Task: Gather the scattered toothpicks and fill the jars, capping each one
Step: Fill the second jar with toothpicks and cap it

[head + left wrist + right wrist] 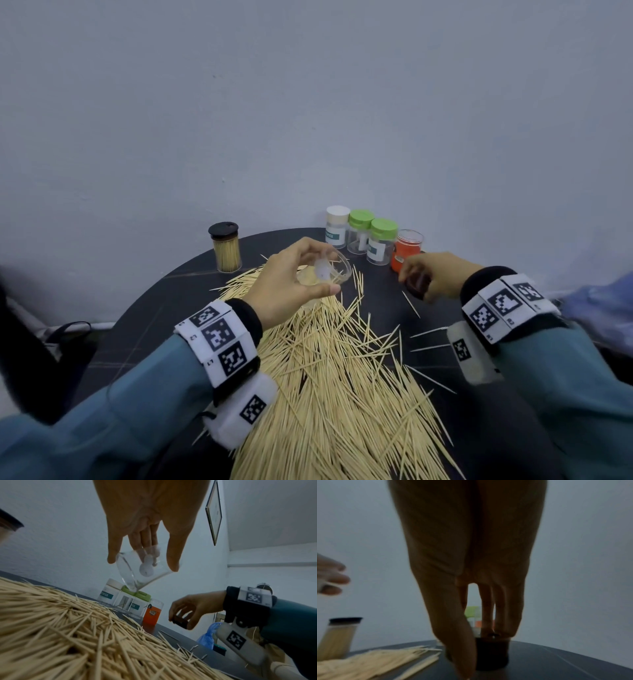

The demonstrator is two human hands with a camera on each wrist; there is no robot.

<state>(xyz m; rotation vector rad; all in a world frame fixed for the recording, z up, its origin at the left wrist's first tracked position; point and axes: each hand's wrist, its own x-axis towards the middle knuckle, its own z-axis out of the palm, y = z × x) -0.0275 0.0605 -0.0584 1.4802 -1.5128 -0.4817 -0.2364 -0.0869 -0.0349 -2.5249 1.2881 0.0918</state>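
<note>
A big heap of toothpicks [339, 383] covers the middle of the dark round table [164, 308]. Above its far end my left hand [298, 274] grips a clear empty jar [334, 270], tilted with its mouth toward the right; the same jar [142, 570] shows between thumb and fingers in the left wrist view. My right hand [428, 277] pinches a dark cap [418, 284] just above the table, right of the heap; the cap [180, 621] [491, 654] also shows in both wrist views.
A full jar with a black cap [226, 248] stands at the back left. At the back right stand a white-capped jar [337, 226], two green-capped jars [371, 238] and an orange jar [407, 251]. A wall rises right behind the table.
</note>
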